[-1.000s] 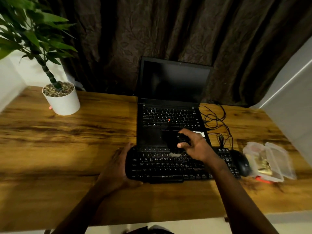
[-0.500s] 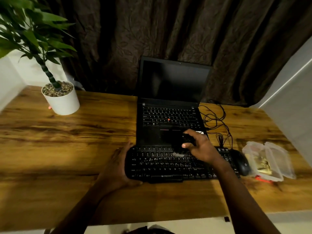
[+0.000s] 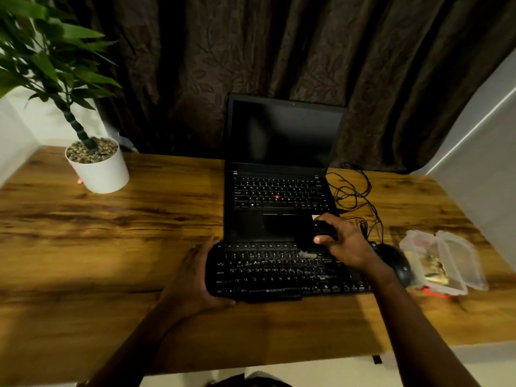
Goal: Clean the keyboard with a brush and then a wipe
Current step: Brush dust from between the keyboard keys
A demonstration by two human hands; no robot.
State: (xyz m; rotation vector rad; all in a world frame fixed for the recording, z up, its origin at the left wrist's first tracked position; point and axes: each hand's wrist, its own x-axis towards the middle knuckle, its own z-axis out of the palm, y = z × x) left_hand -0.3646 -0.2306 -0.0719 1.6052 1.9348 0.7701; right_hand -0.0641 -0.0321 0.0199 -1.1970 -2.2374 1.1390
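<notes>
One desk (image 3: 111, 247): the wooden top fills the lower frame, and the task's things sit centre to right.
Laptop (image 3: 282, 141): open with a dark screen, at frame centre, just behind the keyboard.
Keyboard (image 3: 279, 275): black, lying flat at lower centre.
Clear container (image 3: 441, 261): at the right edge, beside the mouse (image 3: 396, 263); I cannot tell if it holds a wipe.
Left hand (image 3: 195, 280): curled round the keyboard's left end, thumb on the near edge, steadying it.
Right hand (image 3: 346, 247): fingers and thumb pinch the brush.
Brush (image 3: 321, 233): dark body, pale bristles down on the upper key rows, right of centre.
Progress: this looks like mid-brushing. Which rows are already done cannot be told, and the whole wipe pass is left.
</notes>
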